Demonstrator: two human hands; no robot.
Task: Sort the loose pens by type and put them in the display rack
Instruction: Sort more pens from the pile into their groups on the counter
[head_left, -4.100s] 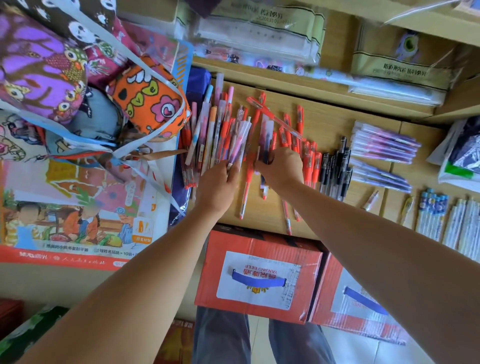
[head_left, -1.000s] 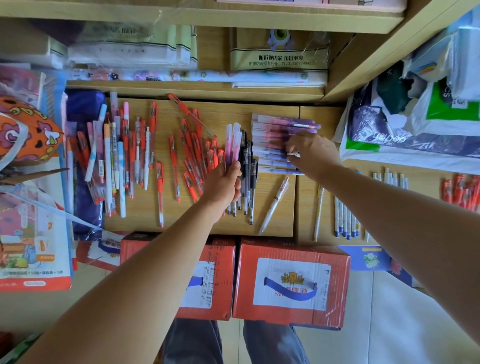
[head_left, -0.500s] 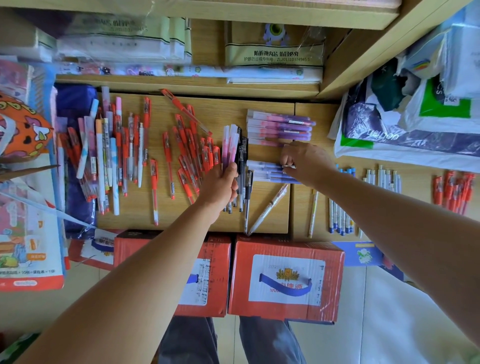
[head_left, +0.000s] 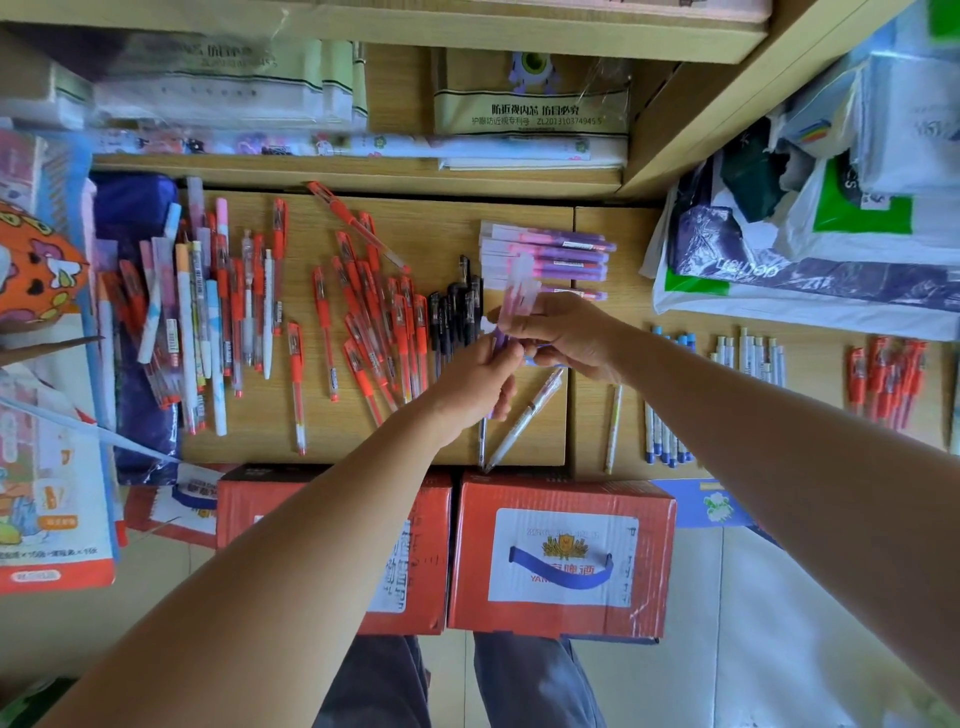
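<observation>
- The left hand (head_left: 475, 387) and right hand (head_left: 569, 338) meet above the shelf (head_left: 441, 223), both on a small bundle of pink pens (head_left: 517, 291).
- The left hand's thumb and fingers are curled around the bundle's lower, purple end. The right hand's fingertips (head_left: 511, 325) pinch it just above that.
- The bundle is held in the air and tilted, caps pointing away from the person. How many pens are in it cannot be told.
- Just beyond the bundle, purple pens (head_left: 550, 254) lie stacked sideways on the shelf.
- Black pens (head_left: 457, 312) lie in a tight row just left of the hands, with a loose heap of red pens (head_left: 379, 322) beside them.
- Mixed pens (head_left: 208, 312) lie further left, mostly lengthwise.
- A white pen (head_left: 524, 415) lies slanted under the left hand, its tip near the shelf's front edge.
- Right of the hands are blue-tipped pens (head_left: 665, 415), and more red pens (head_left: 883, 379) lie at the far right.
- 2 red boxes (head_left: 561, 556) stand below the shelf's front edge.
- Plastic bags (head_left: 805, 260) are piled at the right.
</observation>
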